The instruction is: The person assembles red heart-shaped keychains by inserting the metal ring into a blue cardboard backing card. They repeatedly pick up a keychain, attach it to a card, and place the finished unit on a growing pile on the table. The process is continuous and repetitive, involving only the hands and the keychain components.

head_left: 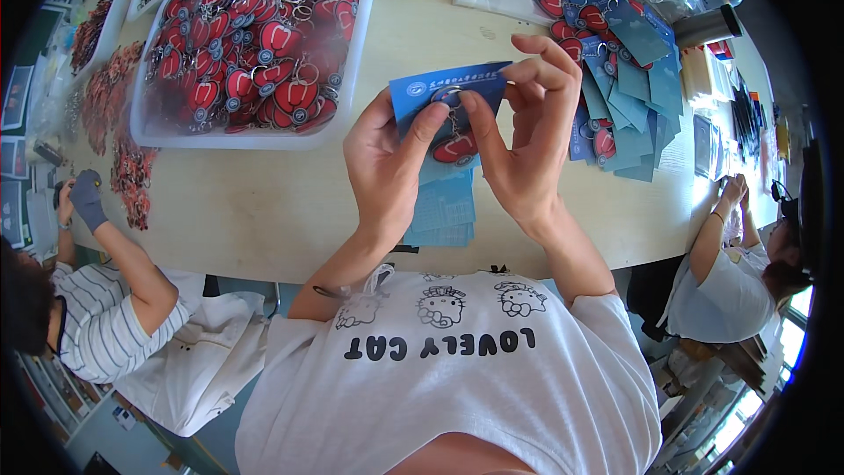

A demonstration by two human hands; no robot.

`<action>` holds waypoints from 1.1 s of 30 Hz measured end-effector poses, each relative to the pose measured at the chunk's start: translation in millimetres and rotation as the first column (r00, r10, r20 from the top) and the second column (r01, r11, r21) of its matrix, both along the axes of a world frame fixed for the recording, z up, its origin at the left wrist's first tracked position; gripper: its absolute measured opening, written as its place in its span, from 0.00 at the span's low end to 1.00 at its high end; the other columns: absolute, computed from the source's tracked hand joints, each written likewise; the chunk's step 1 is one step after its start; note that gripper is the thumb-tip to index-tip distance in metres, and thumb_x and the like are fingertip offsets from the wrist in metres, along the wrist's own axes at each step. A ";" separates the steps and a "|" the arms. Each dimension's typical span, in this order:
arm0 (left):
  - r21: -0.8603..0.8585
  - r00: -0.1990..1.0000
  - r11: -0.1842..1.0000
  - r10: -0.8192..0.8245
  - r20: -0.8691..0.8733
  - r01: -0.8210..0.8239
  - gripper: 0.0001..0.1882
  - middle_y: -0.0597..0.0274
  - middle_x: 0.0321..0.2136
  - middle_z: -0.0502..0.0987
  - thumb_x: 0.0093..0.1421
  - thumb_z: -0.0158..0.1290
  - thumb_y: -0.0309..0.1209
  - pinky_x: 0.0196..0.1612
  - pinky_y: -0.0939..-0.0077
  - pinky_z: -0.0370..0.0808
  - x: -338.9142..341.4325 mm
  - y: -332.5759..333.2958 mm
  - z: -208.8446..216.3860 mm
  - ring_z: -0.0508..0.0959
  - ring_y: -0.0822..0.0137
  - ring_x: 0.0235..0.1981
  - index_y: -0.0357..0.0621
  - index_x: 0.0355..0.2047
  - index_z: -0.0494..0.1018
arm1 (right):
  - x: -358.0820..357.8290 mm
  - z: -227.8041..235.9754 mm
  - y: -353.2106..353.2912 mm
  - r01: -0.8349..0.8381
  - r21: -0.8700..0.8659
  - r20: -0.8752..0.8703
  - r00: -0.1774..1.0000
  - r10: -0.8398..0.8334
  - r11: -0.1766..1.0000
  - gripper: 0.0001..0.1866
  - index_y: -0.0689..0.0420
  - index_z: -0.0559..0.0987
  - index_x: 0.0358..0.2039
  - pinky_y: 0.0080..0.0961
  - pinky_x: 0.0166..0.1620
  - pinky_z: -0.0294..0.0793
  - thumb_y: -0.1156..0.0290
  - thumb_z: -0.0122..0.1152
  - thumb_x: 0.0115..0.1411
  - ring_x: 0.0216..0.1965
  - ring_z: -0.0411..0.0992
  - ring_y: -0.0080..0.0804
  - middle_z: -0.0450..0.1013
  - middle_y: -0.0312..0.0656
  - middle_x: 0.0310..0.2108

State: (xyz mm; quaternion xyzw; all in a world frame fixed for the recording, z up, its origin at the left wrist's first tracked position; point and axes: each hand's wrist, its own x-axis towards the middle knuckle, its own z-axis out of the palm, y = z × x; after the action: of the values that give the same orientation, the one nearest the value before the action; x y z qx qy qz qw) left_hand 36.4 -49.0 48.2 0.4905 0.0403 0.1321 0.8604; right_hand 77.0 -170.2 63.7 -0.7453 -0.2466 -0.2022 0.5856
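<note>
On the table [264,211], the bin [368,26] of red keychains [277,39] stands far left, a loose pile [635,88] lies far right, and a stack [444,215] of blue cards is near, between my forearms. My left hand [382,158] pinches the card [482,84], thumb in front, fingers behind. My right hand [534,141] has its thumb at the ring, fingers bent and spread by the card's right edge; I cannot tell whether any backs it. The keychain [454,149] lies over the card's face, long axis running far to near, red end near. Its ring [448,91] sits far, between my 2 thumb tips, neither hand clearly nearer.
</note>
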 end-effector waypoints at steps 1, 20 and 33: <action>-0.042 1.000 0.999 -0.009 -0.004 0.009 0.10 0.63 0.37 0.76 0.60 0.56 0.25 0.44 0.82 0.69 0.0 -0.9 1.4 0.74 0.77 0.38 0.35 0.41 0.72 | 0.8 -1.0 2.7 -0.015 0.057 0.003 1.000 0.015 0.998 0.19 0.64 0.66 0.44 0.22 0.40 0.75 0.87 0.59 0.52 0.44 0.69 0.34 0.58 0.52 0.50; 0.945 1.000 0.327 -0.022 0.001 0.006 0.25 0.55 0.38 0.69 0.53 0.62 0.36 0.41 0.66 0.70 -30.2 42.5 -39.3 0.71 0.58 0.39 0.36 0.46 0.66 | 46.9 41.6 -125.2 0.154 -0.098 -0.179 0.969 -0.169 0.983 0.26 0.59 0.67 0.56 0.18 0.44 0.73 0.79 0.57 0.56 0.46 0.72 0.27 0.68 0.43 0.52; 0.955 0.984 0.298 0.172 -0.036 -0.017 0.22 0.59 0.32 0.69 0.47 0.66 0.34 0.42 0.67 0.65 -30.4 32.7 -67.8 0.69 0.60 0.35 0.39 0.38 0.68 | 79.1 1.8 -105.0 -0.016 -0.760 0.040 0.997 0.071 0.649 0.26 0.52 0.74 0.51 0.35 0.57 0.65 0.81 0.62 0.49 0.53 0.66 0.41 0.68 0.40 0.54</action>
State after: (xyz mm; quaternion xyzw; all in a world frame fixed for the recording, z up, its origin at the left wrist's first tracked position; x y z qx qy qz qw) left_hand 6.0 -16.3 -19.6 0.9075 0.0401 0.1482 0.3910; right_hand 156.1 -275.2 65.4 -0.9085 -0.3456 -0.0910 0.2167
